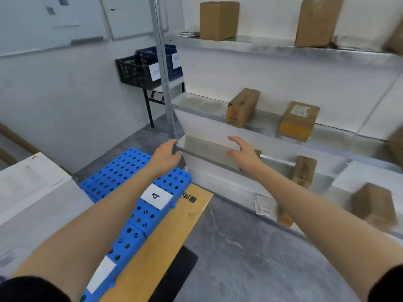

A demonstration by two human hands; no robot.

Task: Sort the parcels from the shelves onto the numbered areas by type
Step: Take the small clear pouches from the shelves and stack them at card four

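Note:
Both my arms reach toward a metal shelf unit (272,50). My left hand (166,154) is by the shelf's upright post, fingers loosely bent, holding nothing. My right hand (244,152) is spread open in front of a lower shelf, also empty. Brown cardboard parcels stand on the shelves: one (219,19) and another (317,21) on top, two in the middle (242,107) (298,120), one lower (304,171), one at the bottom right (374,205). A blue perforated pallet (113,173) carries a white label "4" (156,196). A flat brown parcel (165,234) lies beside the pallet.
A large white box (32,192) stands at the left. Black and blue crates (141,66) sit on a small table in the corner. A paper envelope (265,204) lies on the lowest shelf. A black mat (176,273) lies on the grey floor.

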